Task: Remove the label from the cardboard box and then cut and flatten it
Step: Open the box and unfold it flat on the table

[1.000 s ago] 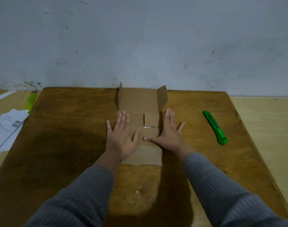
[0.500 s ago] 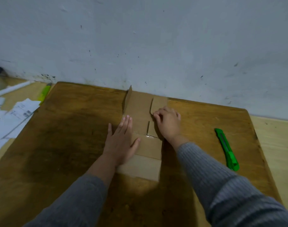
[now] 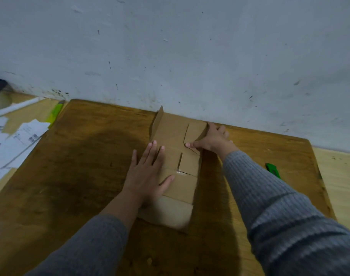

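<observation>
The cut-open cardboard box lies spread out on the wooden table, reaching back to the wall. My left hand presses flat on its left middle panel, fingers spread. My right hand is at the far right flap, fingers over its outer edge and thumb on the cardboard, folding it inward. The far left flap still stands upright. The green box cutter lies on the table to the right, partly hidden by my right sleeve.
The white wall rises right behind the table. To the left, off the table, lie white papers and a yellow-green cutter. A pale floor shows at the right.
My right hand has moved from the box's middle to the far right flap and is pushing it inward and down. My left hand stays pressed on the cardboard. The view has shifted left.
</observation>
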`<action>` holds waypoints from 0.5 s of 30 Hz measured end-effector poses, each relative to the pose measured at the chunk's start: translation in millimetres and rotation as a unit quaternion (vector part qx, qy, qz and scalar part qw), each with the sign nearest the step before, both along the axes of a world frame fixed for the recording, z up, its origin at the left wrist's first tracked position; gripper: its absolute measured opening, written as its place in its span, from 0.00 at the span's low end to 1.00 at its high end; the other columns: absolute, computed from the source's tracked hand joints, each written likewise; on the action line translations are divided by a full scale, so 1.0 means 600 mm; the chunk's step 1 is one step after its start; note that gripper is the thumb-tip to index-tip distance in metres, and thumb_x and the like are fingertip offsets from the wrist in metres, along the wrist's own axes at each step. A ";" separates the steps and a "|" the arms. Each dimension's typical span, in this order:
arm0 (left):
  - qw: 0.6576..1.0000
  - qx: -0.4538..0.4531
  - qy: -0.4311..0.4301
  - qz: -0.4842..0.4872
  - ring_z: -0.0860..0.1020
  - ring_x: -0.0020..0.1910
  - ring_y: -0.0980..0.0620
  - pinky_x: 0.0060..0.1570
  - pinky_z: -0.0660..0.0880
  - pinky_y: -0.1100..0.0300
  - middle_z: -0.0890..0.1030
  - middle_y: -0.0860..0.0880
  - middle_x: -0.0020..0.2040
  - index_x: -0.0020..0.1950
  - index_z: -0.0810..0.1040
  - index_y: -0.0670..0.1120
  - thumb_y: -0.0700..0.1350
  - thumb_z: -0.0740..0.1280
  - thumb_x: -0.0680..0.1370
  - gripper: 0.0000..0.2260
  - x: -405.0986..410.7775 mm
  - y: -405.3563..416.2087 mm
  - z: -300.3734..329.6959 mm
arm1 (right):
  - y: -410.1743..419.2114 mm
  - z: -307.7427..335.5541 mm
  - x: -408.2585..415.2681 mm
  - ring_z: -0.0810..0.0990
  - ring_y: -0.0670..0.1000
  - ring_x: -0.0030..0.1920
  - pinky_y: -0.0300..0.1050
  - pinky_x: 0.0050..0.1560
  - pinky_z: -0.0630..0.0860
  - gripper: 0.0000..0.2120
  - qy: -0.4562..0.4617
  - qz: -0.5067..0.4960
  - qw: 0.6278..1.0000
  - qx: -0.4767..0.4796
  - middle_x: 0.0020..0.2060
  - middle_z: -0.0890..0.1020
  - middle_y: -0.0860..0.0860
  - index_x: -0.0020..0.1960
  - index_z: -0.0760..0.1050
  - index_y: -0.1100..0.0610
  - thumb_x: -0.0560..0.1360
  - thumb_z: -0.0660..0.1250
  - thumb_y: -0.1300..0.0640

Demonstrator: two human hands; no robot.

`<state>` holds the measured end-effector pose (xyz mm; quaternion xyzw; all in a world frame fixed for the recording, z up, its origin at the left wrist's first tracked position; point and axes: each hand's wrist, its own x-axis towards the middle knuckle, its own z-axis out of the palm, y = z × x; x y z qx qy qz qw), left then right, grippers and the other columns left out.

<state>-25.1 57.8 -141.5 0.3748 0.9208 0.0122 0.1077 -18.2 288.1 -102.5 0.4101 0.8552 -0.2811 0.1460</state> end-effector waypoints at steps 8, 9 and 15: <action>0.990 0.008 0.001 -0.138 0.35 0.76 0.50 0.75 0.38 0.47 0.37 0.49 0.78 0.78 0.38 0.50 0.71 0.43 0.72 0.41 -0.034 -0.050 0.007 | -0.014 -0.001 0.061 0.70 0.57 0.63 0.58 0.64 0.70 0.38 0.233 -0.145 0.951 -0.141 0.62 0.70 0.54 0.60 0.59 0.51 0.60 0.81 0.53; 0.988 0.009 0.000 -0.155 0.36 0.77 0.50 0.75 0.39 0.47 0.38 0.49 0.79 0.78 0.38 0.51 0.71 0.44 0.73 0.41 -0.039 -0.051 0.006 | -0.021 0.002 0.073 0.73 0.58 0.60 0.58 0.61 0.73 0.32 0.292 -0.164 0.926 -0.176 0.60 0.73 0.57 0.57 0.59 0.51 0.65 0.78 0.57; 0.971 -0.010 0.057 -0.232 0.45 0.78 0.49 0.74 0.46 0.41 0.42 0.47 0.78 0.78 0.40 0.49 0.71 0.36 0.73 0.39 -0.060 -0.058 0.015 | -0.079 0.031 0.142 0.67 0.42 0.60 0.36 0.55 0.73 0.31 0.409 -0.146 0.891 -0.134 0.63 0.68 0.43 0.72 0.63 0.44 0.74 0.68 0.63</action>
